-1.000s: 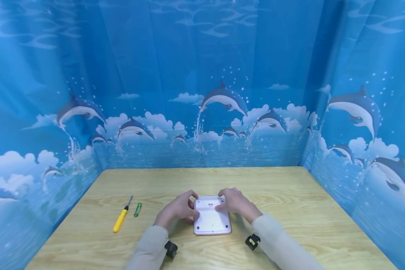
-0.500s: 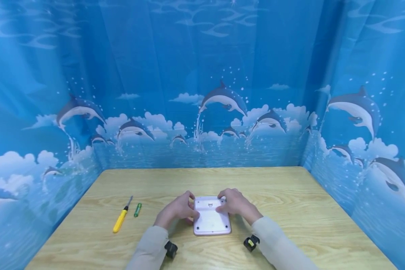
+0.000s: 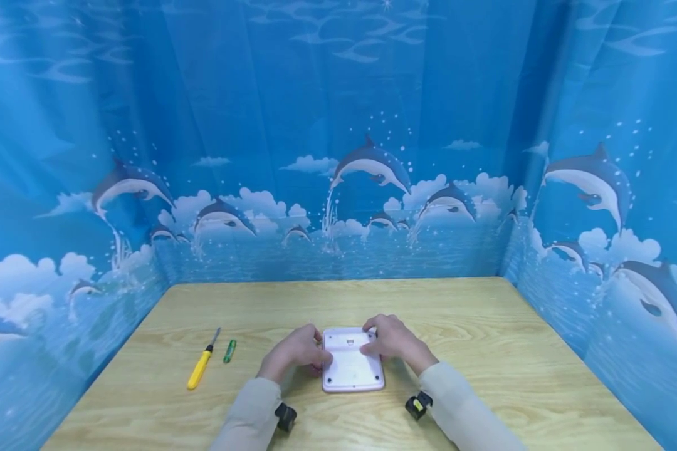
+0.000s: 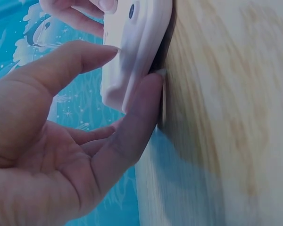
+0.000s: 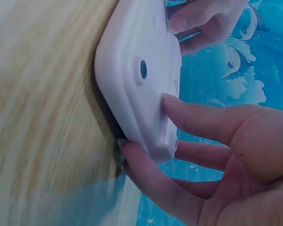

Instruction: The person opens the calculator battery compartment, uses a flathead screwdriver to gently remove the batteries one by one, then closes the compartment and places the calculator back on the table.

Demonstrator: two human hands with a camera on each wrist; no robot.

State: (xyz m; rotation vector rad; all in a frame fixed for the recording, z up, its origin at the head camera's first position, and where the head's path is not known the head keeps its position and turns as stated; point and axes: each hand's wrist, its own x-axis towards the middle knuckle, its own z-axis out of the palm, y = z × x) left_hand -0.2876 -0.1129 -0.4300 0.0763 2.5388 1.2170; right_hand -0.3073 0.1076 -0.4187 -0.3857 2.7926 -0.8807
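A pale pink, rounded slab, by its look a desk calculator [image 3: 352,371] turned face down, lies on the table with its back and dark round feet showing. My left hand [image 3: 296,351] grips its left side, thumb on the back; the left wrist view shows a finger [image 4: 142,99] tucked at the lower edge. On the opposite side, my right hand [image 3: 396,339] holds the calculator with the thumb [image 5: 198,115] on the back and fingertips under the edge. A small latch [image 3: 350,342] shows near the far end of the back.
To the left on the wooden table [image 3: 457,313] lie a screwdriver [image 3: 200,369] with a yellow handle and a small green battery [image 3: 229,351]. A blue curtain [image 3: 259,125] printed with dolphins encloses the back and sides.
The left hand's upper fingers have drawn down and in slightly along the calculator's left side. The right hand and calculator stay nearly in place; the head view has shifted a little.
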